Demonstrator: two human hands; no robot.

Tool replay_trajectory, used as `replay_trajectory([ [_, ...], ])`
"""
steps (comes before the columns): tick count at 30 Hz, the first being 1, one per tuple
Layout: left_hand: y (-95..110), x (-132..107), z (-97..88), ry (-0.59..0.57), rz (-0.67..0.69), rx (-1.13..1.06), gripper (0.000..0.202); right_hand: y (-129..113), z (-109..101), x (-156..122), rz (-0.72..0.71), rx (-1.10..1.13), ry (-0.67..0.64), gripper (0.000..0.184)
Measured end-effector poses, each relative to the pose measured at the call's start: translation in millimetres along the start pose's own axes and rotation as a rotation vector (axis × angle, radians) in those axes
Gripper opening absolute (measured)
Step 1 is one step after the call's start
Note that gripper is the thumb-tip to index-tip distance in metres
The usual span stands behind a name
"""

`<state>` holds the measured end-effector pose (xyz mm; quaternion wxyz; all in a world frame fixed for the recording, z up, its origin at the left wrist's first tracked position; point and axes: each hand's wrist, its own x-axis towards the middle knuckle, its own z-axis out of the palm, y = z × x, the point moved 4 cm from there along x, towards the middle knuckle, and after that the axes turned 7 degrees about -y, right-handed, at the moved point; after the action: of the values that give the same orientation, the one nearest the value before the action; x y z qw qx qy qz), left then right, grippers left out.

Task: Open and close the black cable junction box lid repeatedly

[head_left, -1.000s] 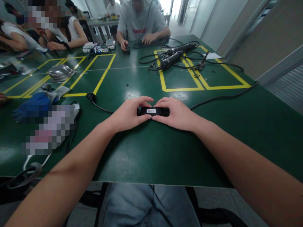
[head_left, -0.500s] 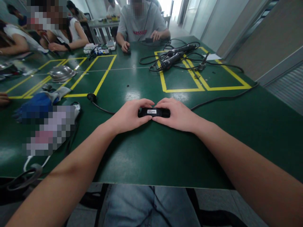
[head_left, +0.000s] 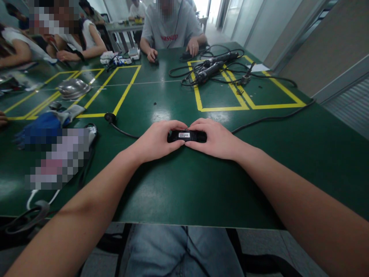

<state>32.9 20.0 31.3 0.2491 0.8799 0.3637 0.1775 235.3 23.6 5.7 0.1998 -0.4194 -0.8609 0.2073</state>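
A slim black power adapter [head_left: 193, 136] with a white label lies level between my two hands, low over the green table. My left hand [head_left: 157, 140] wraps round its left end, thumb along the near side and fingers on the far side. Its right end sits in my right hand [head_left: 217, 138] in the same way. The thumbs and fingertips nearly meet at the middle. A black cord with a plug [head_left: 110, 118] runs in behind my left hand. Another cord [head_left: 268, 119] leads away to the right from behind my right hand. Both ends of the adapter are covered.
Black corded tools [head_left: 211, 71] lie tangled on yellow tape squares at the back right. To the left are blue gloves [head_left: 43, 129], a blurred-out item [head_left: 60, 157] with a white strap and a metal bowl [head_left: 74, 88]. A co-worker [head_left: 171, 29] sits opposite, others at left.
My hands keep the same grip on the adapter; the view has shifted very slightly. Opposite, the co-worker's hand and the dark item by it have moved a little.
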Motion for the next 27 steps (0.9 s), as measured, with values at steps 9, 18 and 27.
replay_trajectory([
  [9,-2.2,0.5,1.0,-0.011,-0.016,-0.005,0.036,1.8,1.1,-0.3,-0.008,-0.002,0.011,0.031],
  [18,-4.0,-1.1,2.4,0.005,-0.010,-0.017,0.040,0.9,1.1,-0.3,-0.021,-0.003,0.012,0.030],
  [27,-6.4,-2.0,2.6,0.021,-0.051,-0.052,0.052,0.7,1.0,0.0,-0.014,-0.011,-0.008,0.034],
])
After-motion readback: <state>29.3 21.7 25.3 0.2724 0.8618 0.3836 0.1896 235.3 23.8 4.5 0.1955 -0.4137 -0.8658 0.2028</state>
